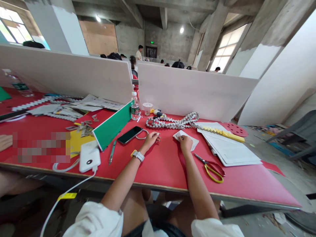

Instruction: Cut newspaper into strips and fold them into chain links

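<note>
the right hand has its fingers pinched on a paper at the red tabletop. the left hand is near it, fingers loosely curled; i can't tell from here whether they hold anything. scissors lie right of the paper, a phone by the left hand.
</note>
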Available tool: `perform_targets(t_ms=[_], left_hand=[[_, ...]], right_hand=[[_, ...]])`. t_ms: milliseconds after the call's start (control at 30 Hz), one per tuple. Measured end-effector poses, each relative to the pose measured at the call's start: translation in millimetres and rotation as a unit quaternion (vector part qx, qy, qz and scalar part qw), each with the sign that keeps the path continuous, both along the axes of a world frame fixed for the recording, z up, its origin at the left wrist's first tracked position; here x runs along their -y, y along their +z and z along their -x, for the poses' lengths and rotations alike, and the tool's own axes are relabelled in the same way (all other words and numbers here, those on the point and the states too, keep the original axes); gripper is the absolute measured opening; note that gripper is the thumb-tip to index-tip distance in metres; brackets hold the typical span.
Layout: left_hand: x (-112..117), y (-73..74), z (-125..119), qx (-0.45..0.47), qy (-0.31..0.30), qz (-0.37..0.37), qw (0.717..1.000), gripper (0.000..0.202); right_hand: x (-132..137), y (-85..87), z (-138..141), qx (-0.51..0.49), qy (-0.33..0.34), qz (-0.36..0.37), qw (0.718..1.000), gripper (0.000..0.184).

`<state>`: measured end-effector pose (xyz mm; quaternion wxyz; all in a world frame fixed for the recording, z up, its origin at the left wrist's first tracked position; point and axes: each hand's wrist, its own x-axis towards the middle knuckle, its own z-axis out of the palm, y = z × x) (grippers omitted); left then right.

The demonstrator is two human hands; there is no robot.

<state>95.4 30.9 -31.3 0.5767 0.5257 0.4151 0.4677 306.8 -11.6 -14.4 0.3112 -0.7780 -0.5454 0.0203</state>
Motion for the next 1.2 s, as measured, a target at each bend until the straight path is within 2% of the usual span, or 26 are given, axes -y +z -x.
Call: perform_targets(t_ms=[67, 133, 233, 300, 367, 467, 567, 633, 700, 767, 867, 933, 1000, 1067, 1133, 1200], left_hand=[[1, 1.9, 0, 0.001, -0.003, 0.008, 1.0, 0.021], [1, 2.9, 0, -0.004, -0.003, 0.013, 1.0, 0.023], [2, 2.7, 1, -0.032, -0.001, -0.011, 0.999, 0.029], [2, 2.7, 0, -0.076, 0.019, -0.084, 0.993, 0.04], [5, 3.8, -2, -0.142, 0.054, -0.211, 0.966, 0.061], [13, 8.2, -5, -0.238, 0.078, -0.379, 0.891, 0.094], [23, 13.0, -6, -0.325, 0.039, -0.453, 0.829, 0.108], [27, 13.9, -5, -0.369, 0.001, -0.464, 0.805, 0.109], [28, 11.6, -6, -0.378, -0.01, -0.442, 0.813, 0.11], [26, 6.9, -7, -0.344, 0.024, -0.399, 0.85, 0.107], [18, 0.5, -7, -0.247, 0.113, -0.322, 0.907, 0.087], [11, -0.8, -4, -0.186, 0.145, -0.273, 0.933, 0.07], [7, 0.2, 2, -0.149, 0.145, -0.232, 0.95, 0.051], [5, 3.3, 7, -0.142, 0.155, -0.219, 0.953, 0.035], [8, 7.7, 10, -0.168, 0.18, -0.249, 0.937, 0.026], [14, 12.3, 8, -0.217, 0.182, -0.311, 0.907, 0.024]], right_hand=[[-1, -2.3, -2, -0.009, 0.002, 0.004, 1.0, 0.026], [-2, -3.2, -3, -0.015, -0.002, -0.028, 1.0, 0.029], [0, 1.2, 2, -0.028, -0.021, -0.183, 0.982, 0.034], [2, 7.2, 12, -0.069, -0.021, -0.289, 0.955, 0.037], [4, 13.0, 27, -0.139, 0.009, -0.326, 0.935, 0.039], [5, 16.2, 47, -0.249, 0.081, -0.295, 0.919, 0.041], [2, 9.8, 55, -0.343, 0.133, -0.235, 0.9, 0.04], [-1, 2.3, 54, -0.402, 0.148, -0.197, 0.882, 0.038], [-5, -4.6, 53, -0.465, 0.152, -0.174, 0.855, 0.037], [-9, -8.8, 54, -0.535, 0.152, -0.169, 0.814, 0.037], [-12, -9.5, 56, -0.617, 0.162, -0.178, 0.749, 0.035], [-10, -8.0, 56, -0.647, 0.174, -0.167, 0.724, 0.031], [-7, -6.7, 54, -0.664, 0.182, -0.135, 0.713, 0.027], [-3, -7.0, 52, -0.663, 0.198, -0.081, 0.718, 0.028], [-1, -9.6, 53, -0.645, 0.22, -0.019, 0.731, 0.032], [-1, -13.7, 56, -0.626, 0.235, 0.003, 0.743, 0.033]])
